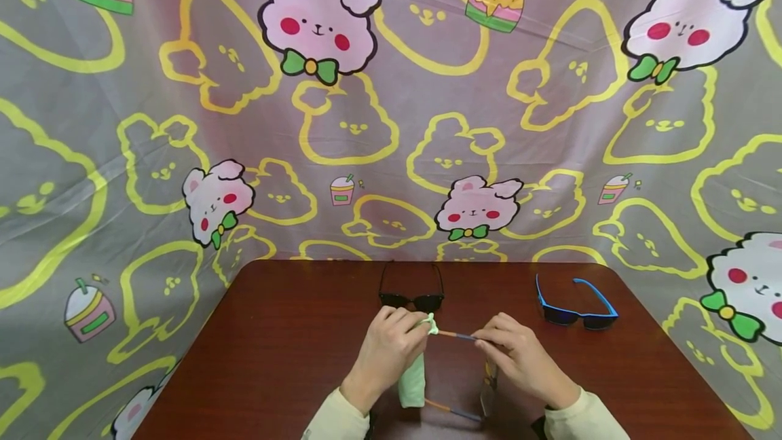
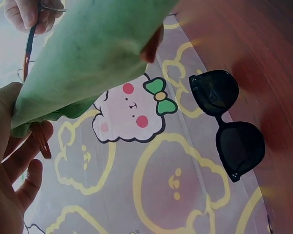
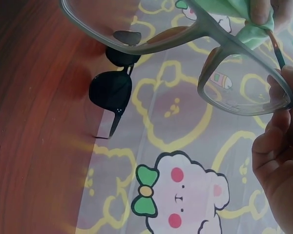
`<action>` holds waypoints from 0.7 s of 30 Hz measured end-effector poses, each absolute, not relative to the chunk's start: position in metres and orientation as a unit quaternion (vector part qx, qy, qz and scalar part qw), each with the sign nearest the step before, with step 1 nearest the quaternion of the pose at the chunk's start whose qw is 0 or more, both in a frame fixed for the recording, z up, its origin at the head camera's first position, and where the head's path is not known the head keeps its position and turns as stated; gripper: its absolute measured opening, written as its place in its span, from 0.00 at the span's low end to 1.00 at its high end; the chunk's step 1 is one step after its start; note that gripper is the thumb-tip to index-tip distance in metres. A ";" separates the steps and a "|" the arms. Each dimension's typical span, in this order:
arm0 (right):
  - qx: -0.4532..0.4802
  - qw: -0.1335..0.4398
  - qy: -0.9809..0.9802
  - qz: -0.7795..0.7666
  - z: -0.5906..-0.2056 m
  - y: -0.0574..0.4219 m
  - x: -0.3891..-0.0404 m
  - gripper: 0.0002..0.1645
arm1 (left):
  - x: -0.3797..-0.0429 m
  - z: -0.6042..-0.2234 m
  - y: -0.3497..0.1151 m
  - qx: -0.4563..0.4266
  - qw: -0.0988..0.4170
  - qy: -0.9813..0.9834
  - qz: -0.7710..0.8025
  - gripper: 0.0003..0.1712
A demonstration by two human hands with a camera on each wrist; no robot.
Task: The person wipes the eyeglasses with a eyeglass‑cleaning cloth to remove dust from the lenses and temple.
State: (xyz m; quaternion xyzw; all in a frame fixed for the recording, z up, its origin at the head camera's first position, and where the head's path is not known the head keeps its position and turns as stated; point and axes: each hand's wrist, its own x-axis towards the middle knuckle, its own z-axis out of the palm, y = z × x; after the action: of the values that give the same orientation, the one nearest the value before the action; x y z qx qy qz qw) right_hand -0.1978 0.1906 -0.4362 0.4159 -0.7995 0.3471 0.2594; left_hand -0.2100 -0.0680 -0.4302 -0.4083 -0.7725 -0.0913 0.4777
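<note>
A pair of clear-lensed eyeglasses (image 3: 212, 41) is held up between both hands over the table. My right hand (image 1: 519, 355) pinches it near the hinge of the far temple arm. My left hand (image 1: 394, 339) grips a light green cloth (image 1: 412, 382) wrapped about that arm, its brown tip sticking out past the fingers in the left wrist view. Most of the cloth hangs down below the hand. The other temple arm (image 1: 446, 409), brown and grey-blue, extends nearer the body, its tip hidden behind the cloth.
Black sunglasses (image 1: 412, 302) lie unfolded on the dark red-brown table (image 1: 287, 345), just beyond my left hand. Blue-framed sunglasses (image 1: 577, 316) rest farther right, arms spread. A patterned cloth curtain (image 1: 391, 155) rises behind the table and along its sides.
</note>
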 end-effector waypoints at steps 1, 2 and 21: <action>0.416 0.259 -0.799 0.349 -0.436 0.191 -0.198 0.16 | -0.210 -0.431 -0.069 -0.407 0.478 -0.773 -0.094 0.07; 0.416 0.259 -0.798 0.350 -0.435 0.191 -0.198 0.16 | -0.210 -0.431 -0.069 -0.406 0.477 -0.774 -0.097 0.06; 0.402 0.263 -0.802 0.355 -0.439 0.200 -0.199 0.19 | -0.214 -0.437 -0.078 -0.370 0.483 -0.783 -0.129 0.05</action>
State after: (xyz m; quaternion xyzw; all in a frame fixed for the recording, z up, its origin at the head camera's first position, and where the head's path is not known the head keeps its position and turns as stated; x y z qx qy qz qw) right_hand -0.1994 0.2002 -0.4392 0.4021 -0.8021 0.3546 0.2631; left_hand -0.2140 -0.0778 -0.4372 -0.3702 -0.7828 -0.1294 0.4832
